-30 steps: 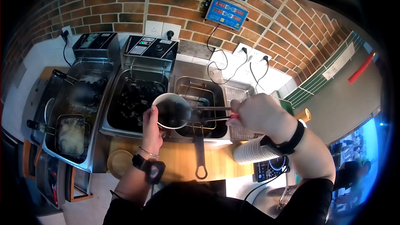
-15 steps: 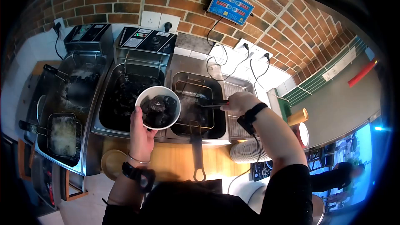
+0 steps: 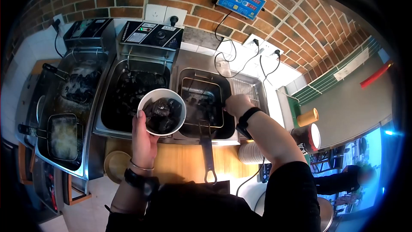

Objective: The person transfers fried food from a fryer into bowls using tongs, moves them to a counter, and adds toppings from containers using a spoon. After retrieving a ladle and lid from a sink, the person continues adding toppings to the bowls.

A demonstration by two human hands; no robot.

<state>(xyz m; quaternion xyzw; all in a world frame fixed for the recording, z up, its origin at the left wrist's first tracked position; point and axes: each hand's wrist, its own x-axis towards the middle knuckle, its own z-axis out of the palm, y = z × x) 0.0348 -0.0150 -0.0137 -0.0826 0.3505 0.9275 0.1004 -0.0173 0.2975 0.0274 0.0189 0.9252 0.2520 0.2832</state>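
Observation:
My left hand [image 3: 144, 141] is closed around the side of a white bowl [image 3: 150, 98], which is tilted a little toward me. Dark, glossy chunks of food [image 3: 162, 111] fill much of the bowl. My right hand [image 3: 239, 104] grips black tongs [image 3: 219, 108], mostly hidden by the fingers and reaching in over a wire fry basket [image 3: 222, 89]. More dark pieces [image 3: 204, 107] lie inside that basket, blurred by steam. Its handle [image 3: 207, 159] points toward me.
Left of the basket is a fryer [image 3: 107, 122] with dark pieces in oil. Farther left, another fryer [image 3: 86, 159] holds a basket of pale food [image 3: 63, 139]. Stacked bowls [image 3: 251, 152] stand below my right forearm. A person [image 3: 343, 179] is far right.
My right hand has lowered slightly and moved left, bringing the tongs farther over the basket. Dark pieces in the basket show more clearly. The bowl has stayed nearly in place.

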